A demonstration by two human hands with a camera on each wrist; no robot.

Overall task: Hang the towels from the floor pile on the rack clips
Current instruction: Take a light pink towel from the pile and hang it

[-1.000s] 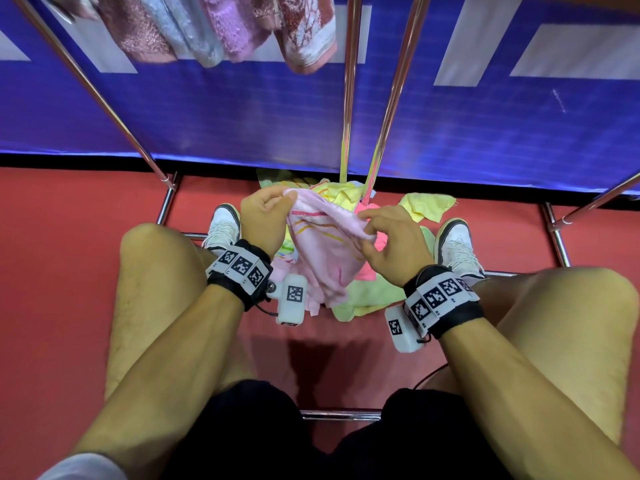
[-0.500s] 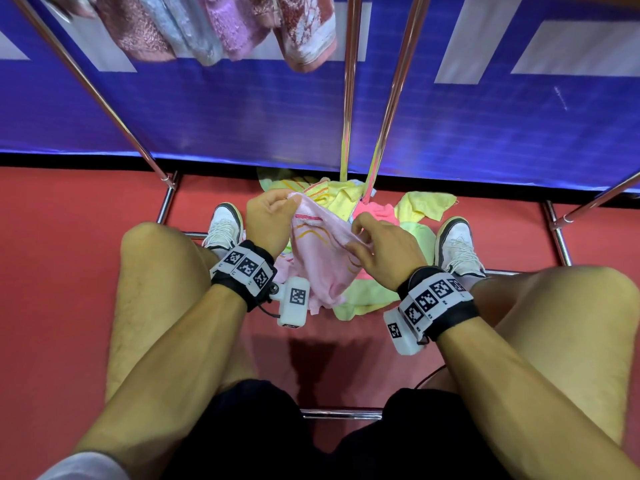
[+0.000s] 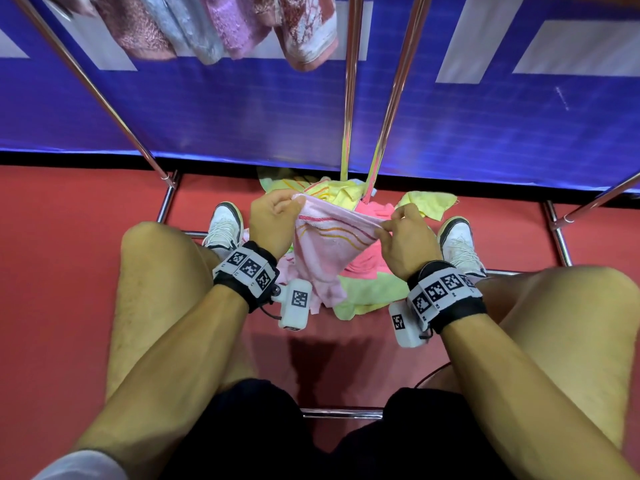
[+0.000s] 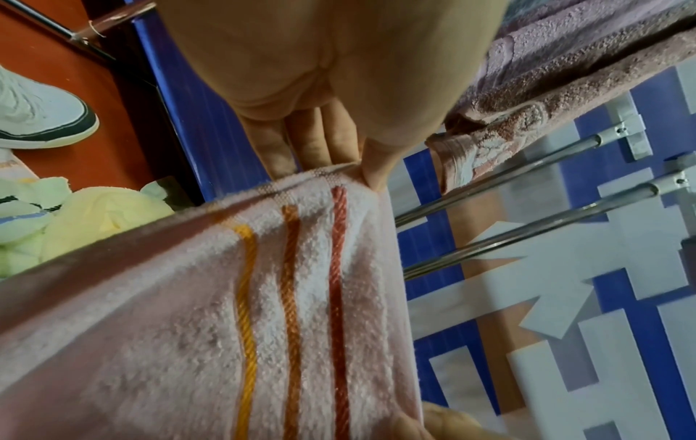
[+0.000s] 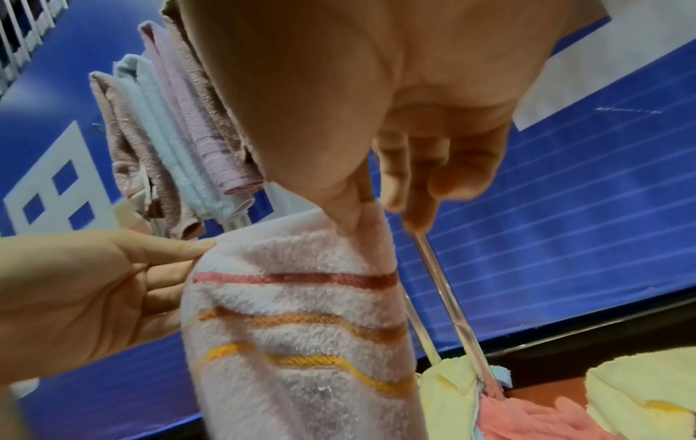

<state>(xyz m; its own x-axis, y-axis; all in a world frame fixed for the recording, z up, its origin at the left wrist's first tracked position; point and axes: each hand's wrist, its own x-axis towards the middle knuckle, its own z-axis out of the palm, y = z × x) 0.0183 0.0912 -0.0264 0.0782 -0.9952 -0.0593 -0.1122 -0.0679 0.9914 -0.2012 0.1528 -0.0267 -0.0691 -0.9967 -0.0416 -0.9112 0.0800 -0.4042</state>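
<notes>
No readable text, only coded wristband [image 3: 247, 270] squares

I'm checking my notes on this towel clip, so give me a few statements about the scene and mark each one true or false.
1. Both the left hand and the right hand pinch the pink striped towel. True.
2. The pink striped towel is already clipped on the rack. False: it is held above the floor pile.
3. Several hung towels show at the top. True.
4. The floor is blue. False: the floor is red.
</notes>
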